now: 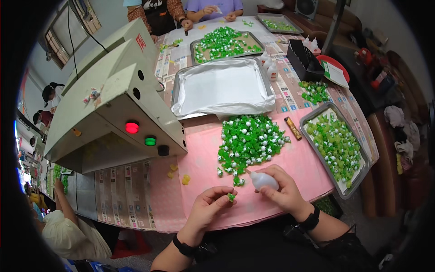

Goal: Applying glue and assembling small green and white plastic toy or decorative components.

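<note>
Left hand pinches one green piece; right hand holds white squeeze bottle.
Clock centred on green-and-white pile: left hand at 7 o'clock, fingers narrow on piece; right hand at 5, wrapped round bottle, nozzle toward pile; filled tray at 3. Looks mid-job: one piece in hand, plenty left in pile; finished count, can't tell.

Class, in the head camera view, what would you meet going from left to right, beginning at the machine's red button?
Red button → green button → black knob → left hand pinching a small green piece → white bottle in the right hand → metal tray of green pieces.
</note>
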Action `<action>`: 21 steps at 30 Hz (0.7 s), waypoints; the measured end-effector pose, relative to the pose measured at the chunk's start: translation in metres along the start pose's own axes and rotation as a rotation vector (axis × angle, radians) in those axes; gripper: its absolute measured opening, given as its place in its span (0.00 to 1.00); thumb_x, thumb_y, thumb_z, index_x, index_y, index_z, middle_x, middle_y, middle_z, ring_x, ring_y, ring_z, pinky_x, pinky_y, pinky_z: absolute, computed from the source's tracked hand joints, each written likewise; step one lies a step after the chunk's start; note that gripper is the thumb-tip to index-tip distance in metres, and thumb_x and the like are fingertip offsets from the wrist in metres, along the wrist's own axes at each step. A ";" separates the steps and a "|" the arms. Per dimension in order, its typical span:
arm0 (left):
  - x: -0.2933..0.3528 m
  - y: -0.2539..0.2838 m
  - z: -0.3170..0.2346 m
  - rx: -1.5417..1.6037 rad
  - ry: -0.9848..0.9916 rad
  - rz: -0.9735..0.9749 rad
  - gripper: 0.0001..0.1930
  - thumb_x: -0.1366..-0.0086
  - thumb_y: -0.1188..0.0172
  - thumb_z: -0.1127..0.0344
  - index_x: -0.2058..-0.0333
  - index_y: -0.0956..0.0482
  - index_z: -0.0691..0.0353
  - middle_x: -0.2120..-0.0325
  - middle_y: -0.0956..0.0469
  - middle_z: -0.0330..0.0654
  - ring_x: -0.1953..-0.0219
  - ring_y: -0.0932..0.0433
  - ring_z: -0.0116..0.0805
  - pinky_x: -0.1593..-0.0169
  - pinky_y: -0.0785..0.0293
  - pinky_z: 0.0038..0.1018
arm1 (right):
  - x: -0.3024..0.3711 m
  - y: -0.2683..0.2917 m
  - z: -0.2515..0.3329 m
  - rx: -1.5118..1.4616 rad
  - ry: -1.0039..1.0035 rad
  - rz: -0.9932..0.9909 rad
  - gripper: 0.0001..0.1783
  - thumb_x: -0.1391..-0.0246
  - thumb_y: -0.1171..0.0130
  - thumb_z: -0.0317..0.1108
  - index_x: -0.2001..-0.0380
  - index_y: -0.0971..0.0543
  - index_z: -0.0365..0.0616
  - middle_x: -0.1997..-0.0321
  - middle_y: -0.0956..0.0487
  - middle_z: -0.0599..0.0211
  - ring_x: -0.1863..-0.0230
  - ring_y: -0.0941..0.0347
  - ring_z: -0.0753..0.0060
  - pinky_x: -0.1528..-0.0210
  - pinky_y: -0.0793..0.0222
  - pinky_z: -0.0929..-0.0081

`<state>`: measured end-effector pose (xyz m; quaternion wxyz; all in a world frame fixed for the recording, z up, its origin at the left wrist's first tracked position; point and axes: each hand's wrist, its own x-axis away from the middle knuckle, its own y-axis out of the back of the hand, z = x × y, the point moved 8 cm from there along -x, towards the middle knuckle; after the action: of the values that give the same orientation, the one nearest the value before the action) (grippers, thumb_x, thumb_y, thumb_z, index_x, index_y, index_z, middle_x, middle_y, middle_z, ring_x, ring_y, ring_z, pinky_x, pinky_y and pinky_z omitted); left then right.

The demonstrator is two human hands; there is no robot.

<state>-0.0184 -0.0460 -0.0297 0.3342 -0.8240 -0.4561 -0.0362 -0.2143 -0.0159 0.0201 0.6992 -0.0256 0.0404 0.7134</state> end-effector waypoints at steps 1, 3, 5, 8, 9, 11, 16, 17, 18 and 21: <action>-0.002 0.000 -0.001 -0.009 -0.003 0.003 0.13 0.34 0.42 0.72 0.51 0.25 0.64 0.55 0.22 0.44 0.57 0.21 0.33 0.51 0.24 0.28 | -0.001 0.003 -0.002 -0.067 -0.016 -0.041 0.21 0.45 0.38 0.32 0.48 0.26 0.39 0.53 0.28 0.61 0.52 0.30 0.68 0.48 0.35 0.72; -0.003 0.000 0.000 0.005 0.008 -0.010 0.13 0.34 0.43 0.72 0.51 0.25 0.64 0.53 0.23 0.45 0.56 0.21 0.33 0.51 0.24 0.29 | 0.001 0.003 -0.004 -0.035 -0.005 -0.046 0.22 0.43 0.39 0.32 0.47 0.29 0.39 0.52 0.28 0.63 0.52 0.31 0.70 0.48 0.36 0.73; -0.005 0.001 -0.002 -0.014 -0.026 0.007 0.13 0.34 0.43 0.72 0.50 0.26 0.63 0.52 0.23 0.45 0.56 0.21 0.33 0.51 0.24 0.29 | 0.004 0.003 -0.007 -0.166 -0.076 -0.081 0.21 0.43 0.40 0.32 0.48 0.31 0.38 0.52 0.29 0.64 0.51 0.31 0.73 0.49 0.35 0.75; -0.003 0.001 0.001 0.002 0.014 0.007 0.13 0.34 0.43 0.72 0.50 0.25 0.63 0.52 0.22 0.46 0.56 0.21 0.33 0.51 0.24 0.29 | 0.004 0.004 -0.005 -0.168 -0.091 -0.080 0.20 0.43 0.39 0.31 0.50 0.33 0.39 0.53 0.28 0.65 0.53 0.31 0.76 0.51 0.34 0.76; -0.003 0.001 0.002 0.002 0.015 0.005 0.13 0.34 0.43 0.72 0.50 0.25 0.63 0.52 0.22 0.46 0.56 0.21 0.33 0.51 0.24 0.29 | 0.004 0.004 -0.006 -0.170 -0.092 -0.080 0.20 0.43 0.39 0.31 0.50 0.33 0.39 0.53 0.28 0.65 0.53 0.31 0.76 0.51 0.34 0.76; -0.004 0.000 0.001 0.010 0.004 0.017 0.13 0.34 0.43 0.72 0.50 0.25 0.63 0.53 0.22 0.46 0.55 0.21 0.33 0.51 0.24 0.28 | 0.004 0.005 -0.006 -0.183 -0.080 -0.098 0.19 0.44 0.38 0.29 0.52 0.32 0.39 0.55 0.28 0.66 0.55 0.31 0.78 0.53 0.33 0.78; -0.003 0.001 0.002 0.009 0.018 0.007 0.13 0.34 0.43 0.72 0.50 0.25 0.63 0.53 0.22 0.46 0.56 0.21 0.32 0.51 0.24 0.28 | 0.002 0.004 0.002 -0.166 -0.065 -0.097 0.19 0.45 0.37 0.29 0.53 0.32 0.39 0.56 0.27 0.66 0.56 0.30 0.78 0.54 0.33 0.79; -0.002 0.001 0.002 0.010 0.029 0.000 0.13 0.34 0.43 0.72 0.50 0.25 0.63 0.53 0.22 0.45 0.56 0.21 0.32 0.51 0.24 0.28 | 0.002 0.004 0.004 -0.142 -0.051 -0.092 0.19 0.45 0.36 0.29 0.54 0.32 0.39 0.56 0.27 0.66 0.56 0.30 0.79 0.54 0.33 0.79; -0.002 0.001 0.002 0.009 0.029 0.001 0.13 0.34 0.43 0.72 0.50 0.25 0.63 0.53 0.22 0.45 0.56 0.21 0.32 0.51 0.24 0.28 | 0.003 0.004 0.004 -0.142 -0.051 -0.093 0.19 0.45 0.36 0.29 0.54 0.32 0.39 0.56 0.27 0.66 0.56 0.30 0.79 0.54 0.33 0.79; -0.002 0.001 0.003 0.003 0.035 0.000 0.13 0.34 0.43 0.72 0.50 0.25 0.62 0.53 0.22 0.45 0.55 0.21 0.32 0.51 0.24 0.28 | 0.004 0.004 0.004 -0.151 -0.044 -0.103 0.19 0.46 0.36 0.28 0.54 0.31 0.39 0.56 0.27 0.66 0.56 0.30 0.79 0.54 0.33 0.80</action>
<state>-0.0191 -0.0458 -0.0336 0.3436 -0.8226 -0.4503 -0.0500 -0.2182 -0.0117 0.0238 0.7319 -0.0647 -0.0303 0.6777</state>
